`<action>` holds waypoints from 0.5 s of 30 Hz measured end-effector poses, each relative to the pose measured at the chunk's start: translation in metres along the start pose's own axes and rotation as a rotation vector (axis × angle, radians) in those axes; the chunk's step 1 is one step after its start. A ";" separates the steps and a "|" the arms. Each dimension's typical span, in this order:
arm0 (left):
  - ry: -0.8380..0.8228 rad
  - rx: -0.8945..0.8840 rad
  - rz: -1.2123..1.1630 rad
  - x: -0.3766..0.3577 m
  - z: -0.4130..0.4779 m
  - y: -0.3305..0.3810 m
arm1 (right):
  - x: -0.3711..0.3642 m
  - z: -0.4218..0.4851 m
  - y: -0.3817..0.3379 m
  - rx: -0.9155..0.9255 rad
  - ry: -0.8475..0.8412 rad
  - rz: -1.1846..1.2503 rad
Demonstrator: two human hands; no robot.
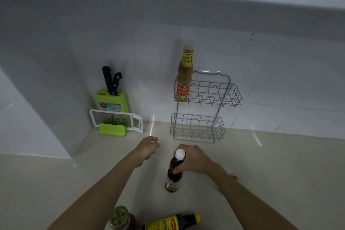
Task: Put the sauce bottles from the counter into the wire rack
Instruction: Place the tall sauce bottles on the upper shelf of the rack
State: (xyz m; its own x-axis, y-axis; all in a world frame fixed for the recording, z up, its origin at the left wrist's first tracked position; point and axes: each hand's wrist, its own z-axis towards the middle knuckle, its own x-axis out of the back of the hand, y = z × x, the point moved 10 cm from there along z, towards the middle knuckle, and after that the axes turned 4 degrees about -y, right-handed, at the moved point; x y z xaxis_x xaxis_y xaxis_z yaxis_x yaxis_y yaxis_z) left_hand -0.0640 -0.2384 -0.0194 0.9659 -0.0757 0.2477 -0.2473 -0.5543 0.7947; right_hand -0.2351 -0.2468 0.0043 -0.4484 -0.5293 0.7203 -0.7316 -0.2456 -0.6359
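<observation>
The right hand [194,158] grips the neck of a dark sauce bottle [174,172] standing upright on the beige counter [270,173] — just before the two-tier wire rack [203,106]. The left hand [147,147] hovers loosely curled, holding nothing. A yellow-labelled sauce bottle [184,74] stands in the rack's upper tier — left end.
</observation>
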 end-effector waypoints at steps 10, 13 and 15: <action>0.080 -0.103 -0.061 0.029 -0.001 0.030 | 0.123 -0.023 -0.018 0.026 0.476 0.344; 0.089 -0.243 -0.048 0.028 0.002 0.076 | 0.207 -0.041 -0.042 0.129 0.749 0.408; 0.084 -0.329 -0.045 0.024 0.000 0.114 | 0.250 -0.056 -0.057 0.187 0.943 0.394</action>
State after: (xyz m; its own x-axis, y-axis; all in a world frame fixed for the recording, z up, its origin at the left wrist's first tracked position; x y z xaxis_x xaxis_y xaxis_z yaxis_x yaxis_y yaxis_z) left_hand -0.0685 -0.3030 0.0773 0.9701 0.0184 0.2421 -0.2294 -0.2570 0.9388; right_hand -0.3343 -0.3193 0.2361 -0.9171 0.2310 0.3250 -0.3906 -0.3574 -0.8483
